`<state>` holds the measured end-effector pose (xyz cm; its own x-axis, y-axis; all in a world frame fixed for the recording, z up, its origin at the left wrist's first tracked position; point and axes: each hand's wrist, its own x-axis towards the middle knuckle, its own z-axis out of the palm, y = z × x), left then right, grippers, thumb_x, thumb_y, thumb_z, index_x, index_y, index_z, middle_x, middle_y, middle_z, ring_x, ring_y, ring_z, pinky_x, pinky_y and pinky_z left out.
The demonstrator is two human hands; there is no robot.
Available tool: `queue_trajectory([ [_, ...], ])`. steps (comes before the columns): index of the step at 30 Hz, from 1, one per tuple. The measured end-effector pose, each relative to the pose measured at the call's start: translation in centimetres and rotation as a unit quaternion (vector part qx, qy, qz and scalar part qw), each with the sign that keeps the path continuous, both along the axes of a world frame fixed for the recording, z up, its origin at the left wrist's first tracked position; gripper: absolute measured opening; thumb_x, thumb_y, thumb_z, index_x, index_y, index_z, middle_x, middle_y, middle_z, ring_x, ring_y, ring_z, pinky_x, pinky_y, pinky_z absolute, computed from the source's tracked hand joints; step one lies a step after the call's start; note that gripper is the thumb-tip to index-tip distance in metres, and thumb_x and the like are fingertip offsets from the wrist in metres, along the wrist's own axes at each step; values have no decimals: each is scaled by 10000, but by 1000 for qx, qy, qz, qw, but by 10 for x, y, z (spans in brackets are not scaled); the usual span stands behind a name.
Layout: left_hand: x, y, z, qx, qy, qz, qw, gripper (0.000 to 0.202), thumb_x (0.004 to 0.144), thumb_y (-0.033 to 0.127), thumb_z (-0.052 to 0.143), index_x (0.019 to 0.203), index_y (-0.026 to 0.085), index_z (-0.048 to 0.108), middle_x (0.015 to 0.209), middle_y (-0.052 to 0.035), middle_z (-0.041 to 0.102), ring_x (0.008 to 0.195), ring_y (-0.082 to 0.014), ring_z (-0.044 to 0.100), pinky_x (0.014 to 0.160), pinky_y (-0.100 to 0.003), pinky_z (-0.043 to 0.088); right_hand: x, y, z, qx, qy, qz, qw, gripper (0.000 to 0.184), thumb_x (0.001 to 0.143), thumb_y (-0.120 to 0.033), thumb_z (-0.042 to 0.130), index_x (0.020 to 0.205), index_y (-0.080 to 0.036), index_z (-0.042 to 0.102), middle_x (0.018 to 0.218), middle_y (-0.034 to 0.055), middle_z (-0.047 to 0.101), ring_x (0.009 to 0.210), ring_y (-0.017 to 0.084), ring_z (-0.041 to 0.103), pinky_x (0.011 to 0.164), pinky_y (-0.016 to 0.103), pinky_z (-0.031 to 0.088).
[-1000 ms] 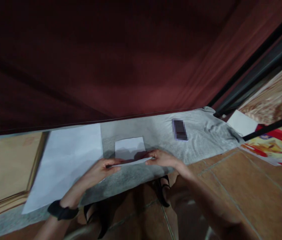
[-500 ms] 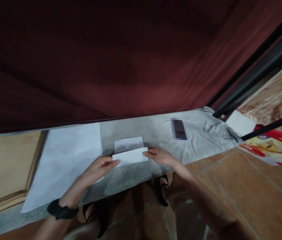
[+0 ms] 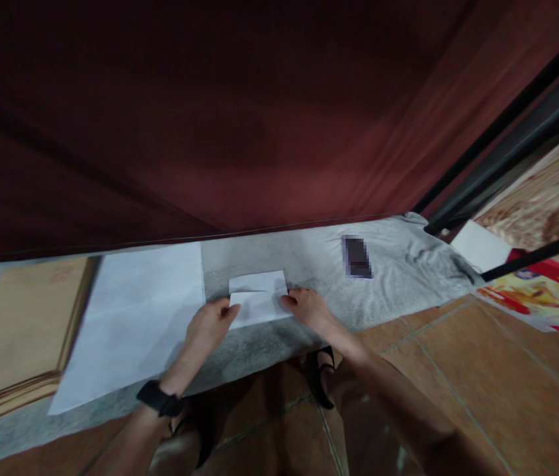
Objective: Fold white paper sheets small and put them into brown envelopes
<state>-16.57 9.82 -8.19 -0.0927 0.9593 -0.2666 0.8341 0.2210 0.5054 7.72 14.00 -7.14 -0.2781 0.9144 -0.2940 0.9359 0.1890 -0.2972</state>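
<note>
A small folded white paper lies low over the grey cloth, pinched at its left end by my left hand. At its right end my right hand is closed, thumb and fingers on the paper's edge. Both hands have curled fingers, partly hiding the corners. Just behind, a second white paper piece shows above the folded one's top edge; whether the two are joined I cannot tell. Left of my left hand lies a large stack of white sheets.
Brown envelopes are stacked at the far left. A dark, pixelated phone-like object rests on the grey cloth. Behind hangs a dark red curtain. Black bars and a red-yellow printed packet stand right, above floor tiles.
The folded paper has come down flatter against the piece behind it. My left hand has turned and its fingers have curled; my right hand's fingers have curled in too.
</note>
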Motion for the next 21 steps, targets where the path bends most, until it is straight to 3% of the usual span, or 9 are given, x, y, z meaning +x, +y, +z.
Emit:
queue_trajectory([
  [3,8,1,7,-22,115,-3,993,343,966,432,425,847,217,664,804,-43,712,745,-194,648,612,-275,361,-4,2,-2,1,-24,-13,1000,406,1050,-447,422,1101,-211,749,1126,102,770,1052,236,713,868,298,501],
  [6,16,3,14,-33,173,-4,984,354,995,434,389,969,229,676,948,-71,755,871,-227,697,651,-286,401,-7,3,-2,9,-36,-28,999,427,1055,-438,400,1100,-202,753,1133,116,767,1060,246,712,872,311,508],
  [12,24,8,20,-41,205,11,978,391,1016,438,348,1096,229,669,1039,-98,767,971,-266,719,722,-315,481,-12,8,-4,32,-54,-50,997,445,1049,-461,408,1089,-186,755,1080,140,773,1025,267,725,851,330,517],
  [21,32,15,7,18,229,48,972,445,1034,414,291,1216,187,628,980,-133,765,914,-281,738,757,-353,520,-18,20,-8,81,-52,-70,993,451,1044,-508,427,1067,-198,754,1042,136,782,974,251,741,821,310,527],
])
